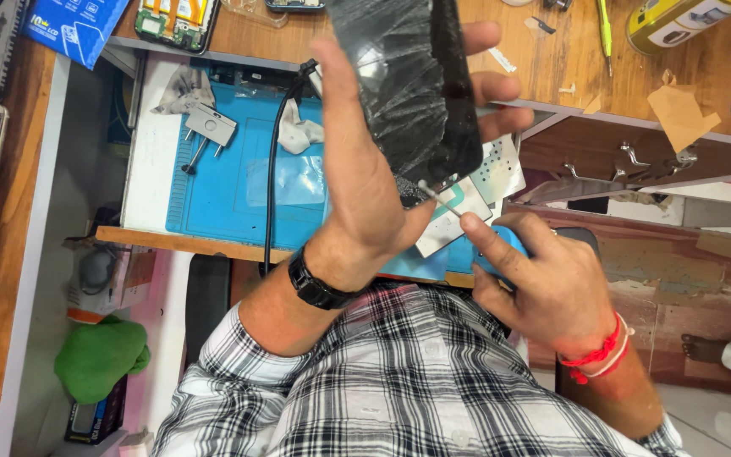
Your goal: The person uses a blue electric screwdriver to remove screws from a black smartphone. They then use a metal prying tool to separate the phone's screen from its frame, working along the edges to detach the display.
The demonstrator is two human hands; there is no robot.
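My left hand (357,169), with a black watch on its wrist, holds up a black phone screen (416,85) whose glass is cracked and glossy. The thumb lies along its left edge and the fingers wrap behind its right edge. My right hand (543,279), with red thread on its wrist, pinches a thin pale stick tool (442,199). The tool's tip touches the lower edge of the screen. Something blue (505,241) shows under the right fingers; I cannot tell what it is.
A blue work mat (222,186) lies on a pulled-out tray, with a black cable (274,169), a white cloth (298,131) and a small metal plate (211,124). A wooden bench (552,59) holds a yellow-green can (670,21). A green cloth (99,355) lies lower left. Another person's foot (708,347) is at right.
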